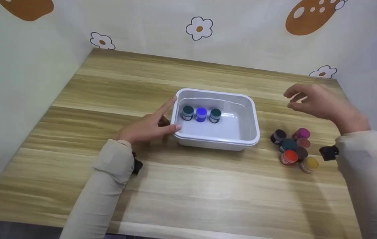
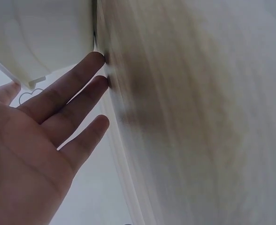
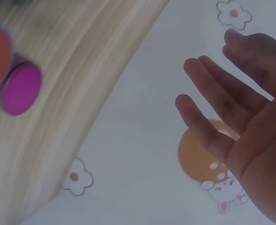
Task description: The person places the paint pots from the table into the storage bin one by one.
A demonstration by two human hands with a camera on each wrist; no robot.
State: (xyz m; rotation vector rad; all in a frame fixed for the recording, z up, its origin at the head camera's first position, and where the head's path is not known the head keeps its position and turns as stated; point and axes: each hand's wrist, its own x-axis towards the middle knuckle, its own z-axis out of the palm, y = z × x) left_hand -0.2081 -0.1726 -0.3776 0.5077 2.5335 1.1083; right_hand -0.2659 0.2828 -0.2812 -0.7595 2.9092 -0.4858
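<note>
A white plastic tub (image 1: 248, 132) stands on the wooden table. Inside, three small jars sit in a row along the left: a dark green jar (image 1: 188, 113), a blue jar (image 1: 201, 114) and another dark green jar (image 1: 215, 115). My left hand (image 1: 148, 127) rests against the tub's left end, thumb on the rim and fingers extended along the outside. In the left wrist view, fingertips (image 2: 98, 57) touch the table beside the tub. My right hand (image 1: 319, 103) hovers above the right side, holding nothing, its fingers loosely bent.
Several jars cluster right of the tub, among them a black jar (image 1: 278, 136), a magenta jar (image 1: 301, 133), an orange-red jar (image 1: 289, 157) and a yellow jar (image 1: 309, 164). A patterned white wall covering (image 1: 148, 33) borders the table's back and sides.
</note>
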